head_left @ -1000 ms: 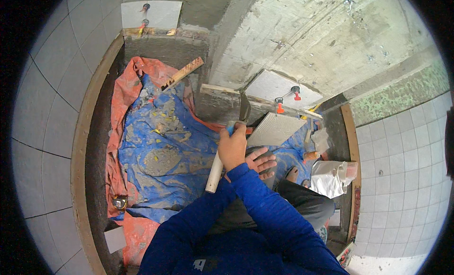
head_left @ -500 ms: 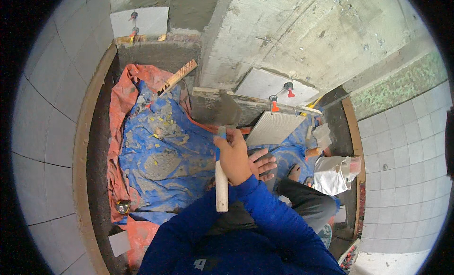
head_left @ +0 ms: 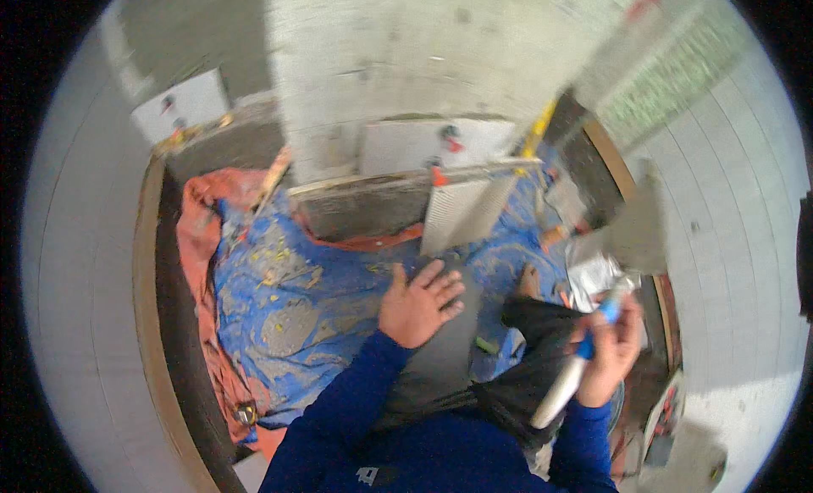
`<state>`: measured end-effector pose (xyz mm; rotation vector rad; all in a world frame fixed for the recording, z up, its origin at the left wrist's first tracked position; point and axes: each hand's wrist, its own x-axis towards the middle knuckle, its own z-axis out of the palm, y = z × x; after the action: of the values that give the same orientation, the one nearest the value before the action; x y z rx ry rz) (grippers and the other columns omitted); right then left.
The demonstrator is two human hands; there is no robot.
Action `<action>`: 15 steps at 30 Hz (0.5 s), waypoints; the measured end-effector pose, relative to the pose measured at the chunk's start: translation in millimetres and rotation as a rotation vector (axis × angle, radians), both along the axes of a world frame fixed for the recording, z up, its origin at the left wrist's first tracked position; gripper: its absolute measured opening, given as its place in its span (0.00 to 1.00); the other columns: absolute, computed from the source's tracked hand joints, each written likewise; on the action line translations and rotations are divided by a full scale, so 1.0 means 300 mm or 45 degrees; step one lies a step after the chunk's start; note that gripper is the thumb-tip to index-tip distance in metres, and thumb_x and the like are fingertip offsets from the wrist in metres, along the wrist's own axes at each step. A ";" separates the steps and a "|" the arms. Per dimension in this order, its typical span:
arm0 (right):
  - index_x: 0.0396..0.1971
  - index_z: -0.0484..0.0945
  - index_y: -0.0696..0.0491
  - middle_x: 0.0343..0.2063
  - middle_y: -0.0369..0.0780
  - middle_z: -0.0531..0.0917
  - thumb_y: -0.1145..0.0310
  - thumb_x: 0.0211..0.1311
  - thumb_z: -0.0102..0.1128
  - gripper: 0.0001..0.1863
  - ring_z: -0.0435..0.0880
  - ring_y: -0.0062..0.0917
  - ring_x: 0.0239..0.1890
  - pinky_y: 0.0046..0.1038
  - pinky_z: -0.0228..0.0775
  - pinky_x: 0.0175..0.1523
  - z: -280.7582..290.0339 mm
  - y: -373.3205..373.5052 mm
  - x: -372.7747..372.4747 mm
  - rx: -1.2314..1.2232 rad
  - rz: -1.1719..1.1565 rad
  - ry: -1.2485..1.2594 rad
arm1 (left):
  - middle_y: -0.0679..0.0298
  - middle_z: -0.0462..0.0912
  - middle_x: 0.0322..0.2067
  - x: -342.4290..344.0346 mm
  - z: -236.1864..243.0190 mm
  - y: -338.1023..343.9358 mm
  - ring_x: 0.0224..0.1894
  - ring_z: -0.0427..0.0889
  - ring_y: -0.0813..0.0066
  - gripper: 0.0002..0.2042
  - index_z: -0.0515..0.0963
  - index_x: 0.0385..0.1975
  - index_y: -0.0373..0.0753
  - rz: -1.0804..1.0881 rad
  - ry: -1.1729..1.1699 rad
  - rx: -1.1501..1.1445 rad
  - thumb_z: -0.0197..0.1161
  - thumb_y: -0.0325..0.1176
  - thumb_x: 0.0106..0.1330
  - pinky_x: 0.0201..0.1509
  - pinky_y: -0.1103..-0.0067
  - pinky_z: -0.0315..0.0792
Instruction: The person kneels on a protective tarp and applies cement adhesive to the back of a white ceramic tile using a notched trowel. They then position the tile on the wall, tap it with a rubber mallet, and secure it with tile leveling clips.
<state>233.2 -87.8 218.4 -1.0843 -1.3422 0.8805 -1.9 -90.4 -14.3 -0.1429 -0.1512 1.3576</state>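
Note:
My right hand (head_left: 610, 349) grips a trowel with a pale, blue-banded handle (head_left: 563, 383); its grey blade (head_left: 635, 226) is raised at the right, blurred by motion. My left hand (head_left: 421, 308) holds nothing, its fingers spread above my grey trousered leg (head_left: 436, 362). Just beyond it, a tile with a ridged face (head_left: 461, 213) leans against a low ledge (head_left: 339, 213). Behind that ledge, a white tile (head_left: 398, 146) carries dark-and-red fittings (head_left: 449, 139). Both hands are over the middle and right of the floor area.
A rumpled blue tarp (head_left: 279, 311) with red edges (head_left: 199, 213) and grey debris covers the floor. A wooden piece (head_left: 271, 180), tape measure (head_left: 246, 412), white bag (head_left: 589, 281) and yellow bar (head_left: 538, 129) lie or stand around. Tiled walls (head_left: 85, 264) flank both sides, with wooden strips (head_left: 151, 264) along them.
My right hand has swung right with the trowel, uncovering my left hand, which stays spread. The view has shifted and blurred.

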 end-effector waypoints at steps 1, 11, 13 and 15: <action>0.61 0.74 0.55 0.41 0.39 0.84 0.72 0.67 0.64 0.23 0.80 0.17 0.26 0.19 0.72 0.29 0.031 -0.015 0.122 0.117 -0.151 -0.043 | 0.48 0.71 0.68 -0.001 -0.006 0.000 0.68 0.70 0.49 0.41 0.69 0.70 0.42 -0.025 0.034 -0.097 0.35 0.72 0.74 0.69 0.48 0.62; 0.52 0.71 0.62 0.34 0.42 0.79 0.79 0.52 0.67 0.25 0.81 0.31 0.32 0.38 0.76 0.38 -0.484 -0.945 1.310 0.046 -2.040 0.217 | 0.54 0.61 0.75 -0.231 -0.074 0.039 0.70 0.64 0.58 0.35 0.59 0.76 0.38 -0.053 0.211 0.349 0.54 0.52 0.75 0.70 0.58 0.60; 0.52 0.72 0.64 0.36 0.45 0.82 0.77 0.50 0.69 0.27 0.84 0.36 0.36 0.40 0.78 0.43 -0.741 -1.163 1.357 -0.373 -2.414 0.139 | 0.53 0.59 0.75 -0.271 -0.026 0.051 0.73 0.61 0.56 0.38 0.57 0.77 0.37 -0.006 0.089 0.185 0.54 0.55 0.75 0.74 0.58 0.55; 0.52 0.73 0.66 0.41 0.49 0.85 0.75 0.49 0.70 0.28 0.85 0.40 0.40 0.39 0.79 0.48 -0.956 -1.392 1.353 -0.758 -2.602 0.138 | 0.54 0.60 0.73 -0.254 0.044 0.042 0.75 0.57 0.54 0.40 0.58 0.74 0.37 0.009 -0.208 -0.065 0.55 0.60 0.71 0.79 0.57 0.49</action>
<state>639.2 -505.4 -68.4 -1.9922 0.5496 -0.3240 -78.1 -77.7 -1.3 -0.2967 -0.2548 1.3566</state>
